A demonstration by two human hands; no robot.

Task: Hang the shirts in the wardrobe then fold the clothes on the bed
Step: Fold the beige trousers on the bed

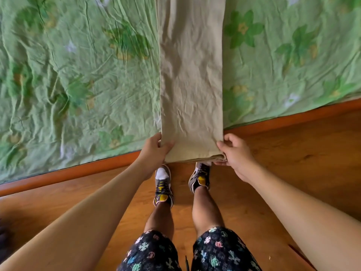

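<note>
Both hands are pinching the hem corners of the beige trousers (191, 79), left hand (154, 151) and right hand (234, 153) spread apart, likely keeping the stacked legs aligned; beyond the fingers the cloth is lying flat across the green bedsheet (78, 75), awaiting folding.

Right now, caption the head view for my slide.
The left hand and right hand grip the near end of a long beige garment laid across a green floral bedsheet.

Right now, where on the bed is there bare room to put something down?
Two bare patches of green sheet: one left of the beige garment, one right. Crowded in the middle: left hand and right hand grip the garment's end.
</note>
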